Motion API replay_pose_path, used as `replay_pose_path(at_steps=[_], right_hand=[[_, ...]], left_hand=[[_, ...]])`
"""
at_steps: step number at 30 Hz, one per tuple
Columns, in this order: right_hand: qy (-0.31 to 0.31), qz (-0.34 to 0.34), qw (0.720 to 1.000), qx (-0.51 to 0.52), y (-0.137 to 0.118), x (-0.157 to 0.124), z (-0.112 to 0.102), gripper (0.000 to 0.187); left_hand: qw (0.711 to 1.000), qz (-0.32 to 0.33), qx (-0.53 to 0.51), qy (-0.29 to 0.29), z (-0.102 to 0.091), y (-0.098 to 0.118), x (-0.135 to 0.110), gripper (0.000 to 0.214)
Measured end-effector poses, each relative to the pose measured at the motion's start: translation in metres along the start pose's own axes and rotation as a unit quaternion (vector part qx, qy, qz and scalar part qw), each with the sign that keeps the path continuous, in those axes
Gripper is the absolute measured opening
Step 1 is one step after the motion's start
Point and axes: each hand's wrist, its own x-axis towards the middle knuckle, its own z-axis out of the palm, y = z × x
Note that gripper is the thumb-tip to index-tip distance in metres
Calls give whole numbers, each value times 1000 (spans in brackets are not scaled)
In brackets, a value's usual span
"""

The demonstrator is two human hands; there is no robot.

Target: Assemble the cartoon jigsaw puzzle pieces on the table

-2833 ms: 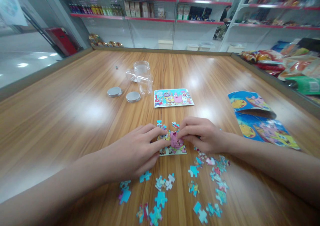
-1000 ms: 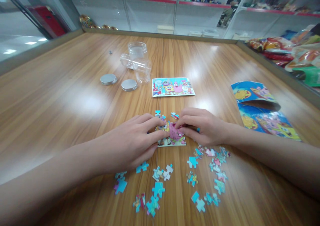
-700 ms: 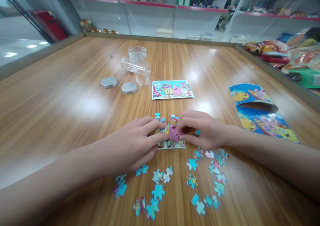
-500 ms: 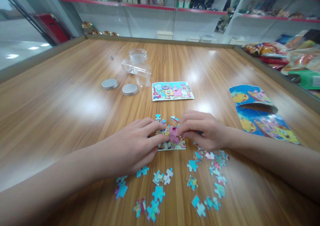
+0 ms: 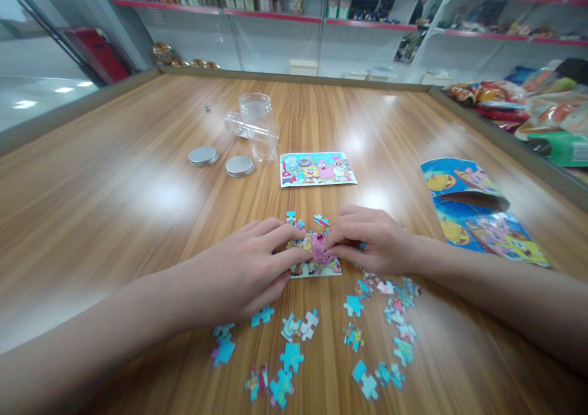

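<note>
A partly joined jigsaw puzzle with a pink figure and a yellow one lies on the wooden table in front of me. Across its left side rests my left hand, its fingers stretched out and fingertips pressing on the joined pieces. My right hand is closed in a pinch at the pink part's right edge, on a puzzle piece mostly hidden by the fingers. Loose puzzle pieces lie nearer me, among them a blue one and a green-blue one. Just beyond the joined part is a small loose piece.
A printed cartoon picture lies behind the puzzle. Farther left are clear plastic jars and silver lids. A folded blue cartoon sheet sits at the right. Snack bags stand past the table's right edge; a person is far back.
My right fingers have shifted slightly and pressed closer to the pink part of the puzzle. My left hand stays in place. The view has tilted very slightly.
</note>
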Motion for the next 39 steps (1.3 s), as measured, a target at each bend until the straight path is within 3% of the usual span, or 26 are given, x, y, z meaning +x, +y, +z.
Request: replay_pose_path(at_steps=[18, 24, 39], right_hand=[[-37, -21, 997, -64, 2, -1, -1, 10], [-67, 5, 997, -36, 4, -3, 0, 13], [-67, -9, 997, -43, 7, -4, 1, 14]], left_hand=[[1000, -1, -5, 2, 1, 0, 1, 42], [1000, -5, -1, -8, -1, 1, 2, 43], [1000, -7, 2, -7, -1, 2, 2, 43]])
